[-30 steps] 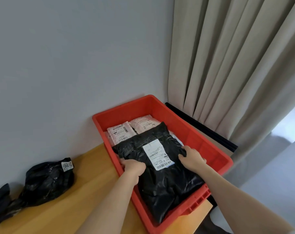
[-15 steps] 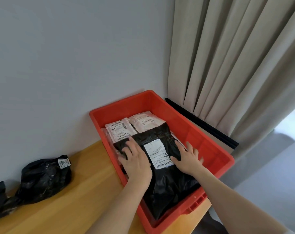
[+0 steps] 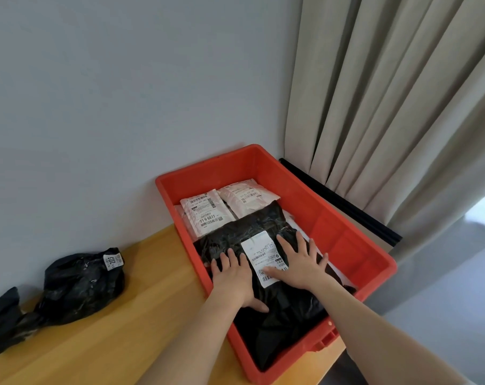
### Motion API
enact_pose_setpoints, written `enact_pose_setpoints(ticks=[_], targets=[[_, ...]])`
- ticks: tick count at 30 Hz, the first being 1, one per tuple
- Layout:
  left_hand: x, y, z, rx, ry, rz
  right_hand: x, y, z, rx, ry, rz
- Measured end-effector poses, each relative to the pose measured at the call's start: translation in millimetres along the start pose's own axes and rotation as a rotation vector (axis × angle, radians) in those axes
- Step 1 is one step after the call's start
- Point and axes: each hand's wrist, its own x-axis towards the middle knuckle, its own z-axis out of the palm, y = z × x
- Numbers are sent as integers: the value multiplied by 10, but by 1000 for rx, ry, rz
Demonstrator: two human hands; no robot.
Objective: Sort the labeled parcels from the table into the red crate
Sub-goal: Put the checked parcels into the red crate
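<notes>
Wooden worktop (image 3: 102, 337), left of red plastic crate (image 3: 347, 245): crumpled black plastic labeled parcel (image 3: 77, 287), soft, light; grasp mid-bundle. Left hand (image 3: 231, 279), right hand (image 3: 299, 262): grip released, flat on large black plastic mailer (image 3: 280, 309).

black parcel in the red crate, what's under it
Under the black parcel, two white labeled parcels and a white edge stick out. The rest beneath it, crate floor included, is covered.
</notes>
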Motion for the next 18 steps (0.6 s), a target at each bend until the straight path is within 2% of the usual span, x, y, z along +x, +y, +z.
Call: enact_pose_setpoints(ticks=[5, 13, 18], targets=[[-61, -69, -108, -106, 110, 44, -53, -122, -54, -7, -84, -6], [-356, -442, -268, -187, 493, 68, -128, -643, -196, 24, 102, -59], [-674, -985, -249, -246, 585, -17, -296, -1219, -169, 29, 226, -136]])
